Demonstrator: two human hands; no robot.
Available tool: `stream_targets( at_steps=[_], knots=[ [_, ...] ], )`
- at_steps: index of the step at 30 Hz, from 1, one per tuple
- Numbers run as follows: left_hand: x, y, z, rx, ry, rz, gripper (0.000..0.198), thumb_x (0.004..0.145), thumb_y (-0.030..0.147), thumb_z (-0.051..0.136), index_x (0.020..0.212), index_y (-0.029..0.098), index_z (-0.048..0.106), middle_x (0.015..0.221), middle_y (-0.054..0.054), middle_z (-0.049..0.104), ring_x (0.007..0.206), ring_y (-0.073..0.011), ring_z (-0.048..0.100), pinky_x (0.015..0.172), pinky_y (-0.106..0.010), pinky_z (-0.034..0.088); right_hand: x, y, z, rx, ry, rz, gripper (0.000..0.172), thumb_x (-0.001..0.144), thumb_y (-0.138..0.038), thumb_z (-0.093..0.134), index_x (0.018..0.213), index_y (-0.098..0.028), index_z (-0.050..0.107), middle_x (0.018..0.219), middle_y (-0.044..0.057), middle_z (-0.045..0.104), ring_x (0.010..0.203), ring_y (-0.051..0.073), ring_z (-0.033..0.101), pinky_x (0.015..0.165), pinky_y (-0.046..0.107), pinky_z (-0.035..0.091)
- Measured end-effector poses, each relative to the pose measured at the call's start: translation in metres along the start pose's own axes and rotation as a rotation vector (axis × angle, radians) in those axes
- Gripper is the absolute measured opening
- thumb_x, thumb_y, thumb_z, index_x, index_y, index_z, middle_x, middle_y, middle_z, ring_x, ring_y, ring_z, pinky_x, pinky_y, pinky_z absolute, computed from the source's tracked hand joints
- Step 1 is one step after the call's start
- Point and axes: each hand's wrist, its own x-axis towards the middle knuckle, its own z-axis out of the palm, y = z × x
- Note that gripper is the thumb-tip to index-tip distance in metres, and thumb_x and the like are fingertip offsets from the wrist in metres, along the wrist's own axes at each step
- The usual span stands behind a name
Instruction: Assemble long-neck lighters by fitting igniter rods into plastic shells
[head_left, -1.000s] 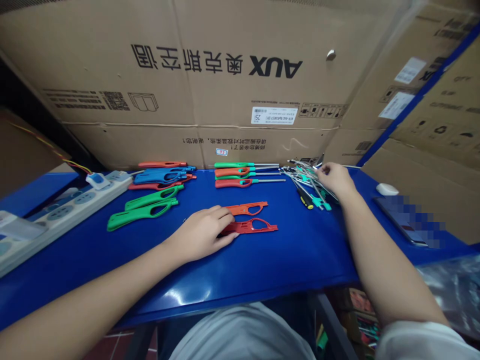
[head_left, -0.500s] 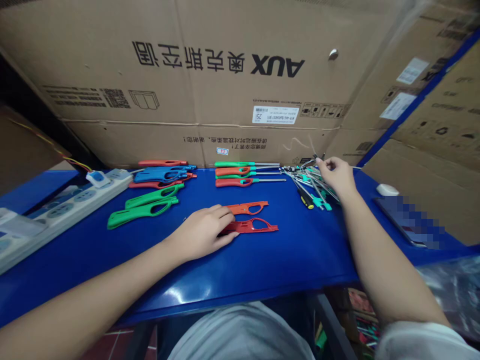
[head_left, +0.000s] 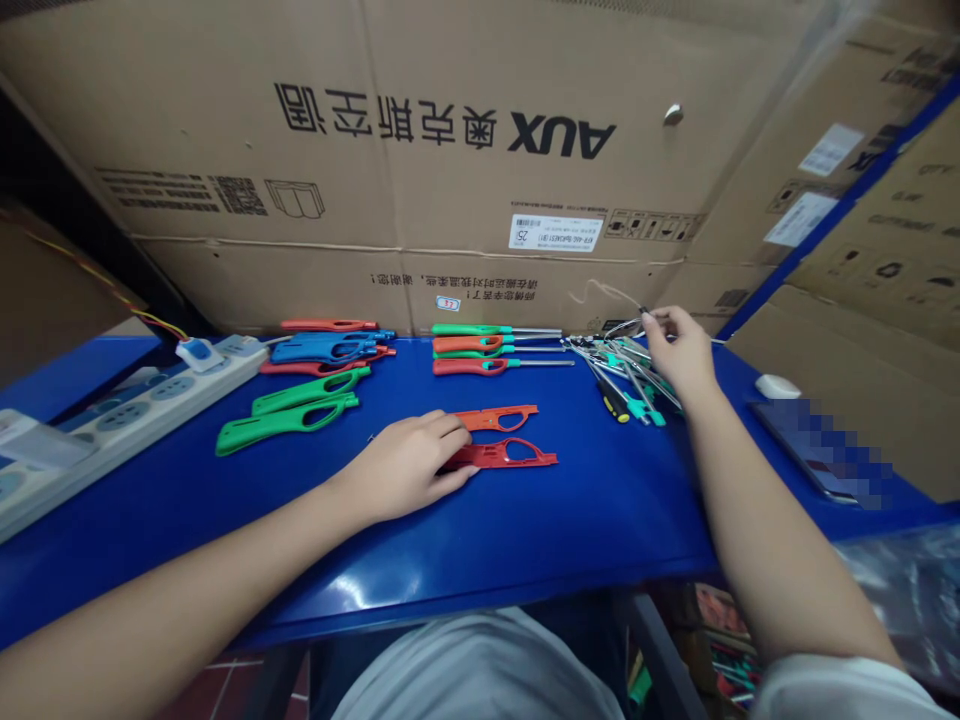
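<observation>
My left hand (head_left: 409, 462) rests on the table with its fingers closed over the handle end of a red lighter shell half (head_left: 517, 455). An orange lighter shell half (head_left: 501, 417) lies just behind it, its left end hidden by my fingers. At the back right, my right hand (head_left: 679, 350) pinches a small dark part (head_left: 644, 312) from which a thin pale wire (head_left: 619, 291) seems to trail. Beneath and beside that hand is a heap of metal lighter tubes (head_left: 619, 365) with teal ends. A black and yellow screwdriver (head_left: 613, 400) lies among them.
Green, blue and red lighter shells (head_left: 292, 420) lie at the left, near a white power strip (head_left: 135, 420). Several lighters with metal tubes (head_left: 480, 367) form a row at the back centre. A phone (head_left: 795, 445) and a white mouse-like object (head_left: 778, 386) lie right; cardboard (head_left: 450, 190) walls the back.
The view has shifted slightly. My right hand still pinches the dark part above the heap, shifted a little to the right. My left hand has stayed on the red lighter shell half.
</observation>
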Motion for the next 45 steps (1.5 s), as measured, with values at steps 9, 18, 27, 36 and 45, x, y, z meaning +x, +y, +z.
stream_targets(
  at_steps=[9, 18, 27, 36, 45],
  knots=[
    [0.000, 0.000, 0.000, 0.004, 0.004, 0.000, 0.028, 0.101, 0.041, 0.050, 0.104, 0.017, 0.065, 0.105, -0.007, 0.068, 0.098, -0.0237, 0.063, 0.079, -0.035, 0.051, -0.005, -0.008, -0.005, -0.351, -0.165, 0.091, 0.020, 0.088, -0.038, 0.054, 0.097, -0.021, 0.063, 0.091, 0.013, 0.071, 0.085, 0.029, 0.064, 0.070, 0.036, 0.044],
    [0.000, 0.001, 0.000, 0.010, 0.002, -0.002, 0.027, 0.101, 0.040, 0.051, 0.105, 0.017, 0.065, 0.106, -0.007, 0.068, 0.099, -0.0242, 0.063, 0.080, -0.036, 0.050, -0.005, 0.004, 0.002, -0.372, -0.296, 0.158, 0.018, 0.082, -0.035, 0.060, 0.090, -0.022, 0.069, 0.088, 0.012, 0.071, 0.078, 0.028, 0.063, 0.066, 0.034, 0.043],
    [0.000, 0.001, -0.001, 0.007, 0.005, 0.003, 0.027, 0.102, 0.040, 0.050, 0.104, 0.017, 0.065, 0.105, -0.007, 0.068, 0.098, -0.0236, 0.063, 0.078, -0.034, 0.049, -0.005, -0.010, -0.004, -0.149, 0.017, 0.052, 0.024, 0.088, -0.038, 0.049, 0.094, -0.020, 0.063, 0.080, 0.007, 0.067, 0.071, 0.021, 0.058, 0.067, 0.032, 0.042],
    [0.003, 0.003, -0.003, -0.086, 0.062, -0.047, 0.030, 0.098, 0.046, 0.057, 0.106, 0.020, 0.066, 0.107, -0.006, 0.070, 0.100, -0.0229, 0.066, 0.080, -0.034, 0.053, -0.007, -0.011, -0.004, -0.133, -0.016, 0.086, 0.018, 0.084, -0.038, 0.054, 0.083, -0.021, 0.061, 0.074, 0.006, 0.065, 0.070, 0.023, 0.057, 0.065, 0.033, 0.040],
    [0.090, 0.016, -0.017, -0.072, 0.250, 0.088, 0.025, 0.098, 0.031, 0.055, 0.116, 0.016, 0.065, 0.116, -0.009, 0.070, 0.112, -0.0256, 0.064, 0.096, -0.038, 0.053, -0.004, -0.009, -0.003, -0.040, 0.037, 0.093, 0.021, 0.083, -0.040, 0.052, 0.083, -0.021, 0.061, 0.070, 0.004, 0.063, 0.066, 0.021, 0.056, 0.064, 0.032, 0.040]
  ],
)
